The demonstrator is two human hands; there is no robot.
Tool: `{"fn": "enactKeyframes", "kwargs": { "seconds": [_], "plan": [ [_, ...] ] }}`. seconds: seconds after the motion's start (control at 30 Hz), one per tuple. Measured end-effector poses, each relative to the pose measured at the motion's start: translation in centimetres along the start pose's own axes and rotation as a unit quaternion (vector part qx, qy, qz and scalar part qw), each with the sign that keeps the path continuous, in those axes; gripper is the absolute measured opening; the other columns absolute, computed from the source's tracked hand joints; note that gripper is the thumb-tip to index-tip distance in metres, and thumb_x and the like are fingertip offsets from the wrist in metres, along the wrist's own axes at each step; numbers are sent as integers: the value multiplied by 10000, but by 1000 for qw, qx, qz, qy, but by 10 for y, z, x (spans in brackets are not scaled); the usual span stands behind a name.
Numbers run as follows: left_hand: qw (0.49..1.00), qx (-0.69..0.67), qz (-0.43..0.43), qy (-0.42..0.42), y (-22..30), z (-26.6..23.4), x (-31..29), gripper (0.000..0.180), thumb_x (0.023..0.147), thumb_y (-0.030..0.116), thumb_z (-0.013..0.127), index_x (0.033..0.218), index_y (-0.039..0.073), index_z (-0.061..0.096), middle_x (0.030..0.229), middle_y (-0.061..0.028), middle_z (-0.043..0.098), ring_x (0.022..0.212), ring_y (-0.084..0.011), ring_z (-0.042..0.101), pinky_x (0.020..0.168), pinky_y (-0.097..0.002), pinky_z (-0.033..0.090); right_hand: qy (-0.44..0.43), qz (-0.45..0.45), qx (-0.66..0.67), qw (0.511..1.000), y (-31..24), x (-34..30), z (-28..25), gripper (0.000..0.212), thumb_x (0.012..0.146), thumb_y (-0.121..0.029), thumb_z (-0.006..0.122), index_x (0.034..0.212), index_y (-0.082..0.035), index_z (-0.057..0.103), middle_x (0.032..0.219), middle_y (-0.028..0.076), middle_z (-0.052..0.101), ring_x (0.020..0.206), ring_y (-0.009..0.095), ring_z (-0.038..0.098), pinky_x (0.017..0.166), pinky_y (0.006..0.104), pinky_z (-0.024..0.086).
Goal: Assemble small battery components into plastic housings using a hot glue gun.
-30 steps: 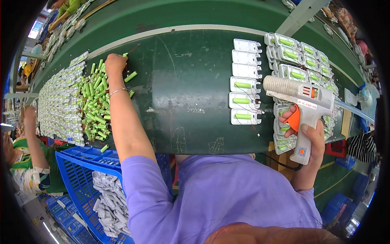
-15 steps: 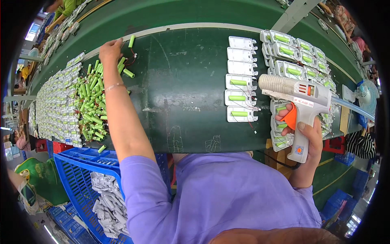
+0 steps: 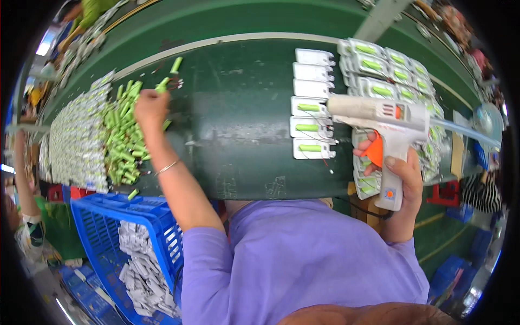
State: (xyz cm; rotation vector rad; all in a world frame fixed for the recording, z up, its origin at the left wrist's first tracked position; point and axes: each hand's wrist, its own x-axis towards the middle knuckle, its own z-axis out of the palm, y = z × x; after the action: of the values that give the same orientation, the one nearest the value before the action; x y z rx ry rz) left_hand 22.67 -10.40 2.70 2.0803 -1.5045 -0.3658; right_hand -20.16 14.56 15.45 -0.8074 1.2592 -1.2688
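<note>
My left hand (image 3: 152, 112) is closed at the right edge of a heap of green battery cells (image 3: 122, 141). Its fingertips pinch one green battery cell (image 3: 162, 85) that has thin wires. Just beyond lies another single green cell (image 3: 176, 65). In my right hand (image 3: 405, 176) is a white hot glue gun (image 3: 398, 116) with an orange trigger, its nozzle pointing left. A pale glue stick (image 3: 463, 132) sticks out of its rear. By the nozzle stands a column of white plastic housings (image 3: 313, 88); the nearer three hold green cells, the farther three show none.
Stacked housings with cells (image 3: 379, 65) stand on the right of the green work surface (image 3: 233, 119). Rows of housings (image 3: 76, 135) fill its left end. A blue crate (image 3: 97, 227) of grey-white parts sits below, left. Other people work around the edges.
My left hand has drawn back toward me, its fingers now at a cell on the heap's edge. The glue gun has shifted slightly left in view, still in my right hand.
</note>
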Motion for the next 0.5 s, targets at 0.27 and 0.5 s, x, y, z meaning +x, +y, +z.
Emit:
{"fn": "enactKeyframes", "kwargs": {
  "seconds": [0.27,0.5],
  "plan": [
    [963,-262,66,13,6,0,37,328,849,141,712,1096,-44,601,795,-100,695,678,-149,679,595,-243,543,-55,20,-7,998,0,23,-10,509,803,-172,611,1226,94,510,1091,210,642,1016,278,647,720,322,558],
    [968,-178,159,75,64,14,11,246,843,173,733,1039,31,692,863,-44,706,722,-76,635,635,-223,501,-51,53,-55,996,3,51,-6,510,800,-174,599,1217,107,513,1092,226,633,1015,300,645,768,360,563]
  ]
}}
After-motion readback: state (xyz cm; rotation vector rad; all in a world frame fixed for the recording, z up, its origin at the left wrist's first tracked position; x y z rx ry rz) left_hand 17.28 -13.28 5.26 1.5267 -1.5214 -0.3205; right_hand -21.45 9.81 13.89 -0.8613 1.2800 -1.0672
